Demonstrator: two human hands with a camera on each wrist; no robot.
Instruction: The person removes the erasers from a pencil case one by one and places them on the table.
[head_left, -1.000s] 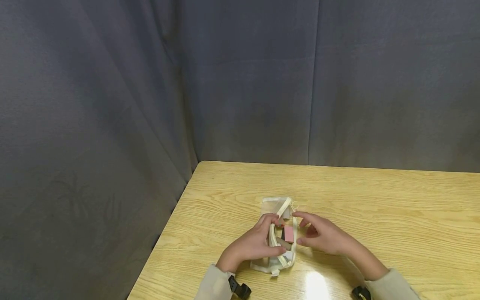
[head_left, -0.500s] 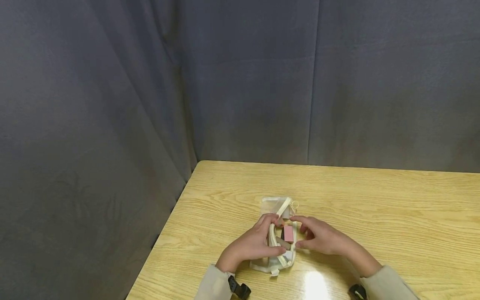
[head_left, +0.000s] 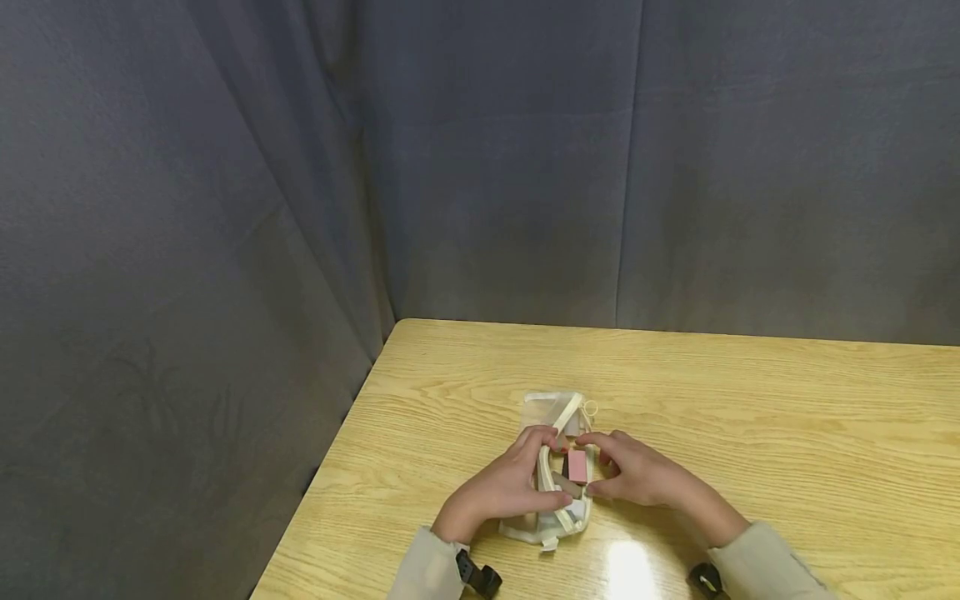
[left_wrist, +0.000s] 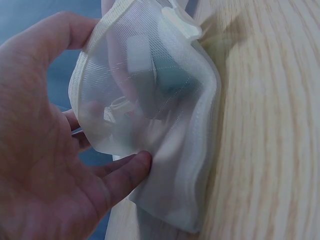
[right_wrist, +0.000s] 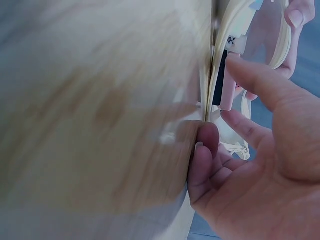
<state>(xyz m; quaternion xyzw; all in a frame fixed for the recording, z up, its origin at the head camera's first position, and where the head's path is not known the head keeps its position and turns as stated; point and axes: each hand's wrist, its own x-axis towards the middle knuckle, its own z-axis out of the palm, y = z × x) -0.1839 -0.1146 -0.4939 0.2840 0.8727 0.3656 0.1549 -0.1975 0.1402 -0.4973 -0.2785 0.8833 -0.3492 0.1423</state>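
Note:
A pale mesh zip pouch [head_left: 538, 407] lies on the table, its zipper gaping. My left hand [head_left: 502, 487] holds the pouch's left zipper edge back, thumb towards me and fingers at the far side. Inside the opening sit a pink block [head_left: 577, 467] beside something black, a brownish strip [head_left: 567, 485] and whitish pieces. My right hand [head_left: 637, 471] reaches in from the right, thumb and index finger spread near the two ends of the pink block; whether they touch it is unclear. In the right wrist view its other fingers [right_wrist: 201, 162] are bent beside the pouch edge.
The wood-grain table [head_left: 750, 408] extends to the right and behind the pouch. A dark grey curtain [head_left: 502, 167] hangs along the table's back and left side. A small ring [head_left: 590, 408] is at the pouch's far corner.
My right hand has moved slightly left, bringing its thumb and index finger over the pouch edge closer to the pink block. My left hand and the pouch have stayed in place.

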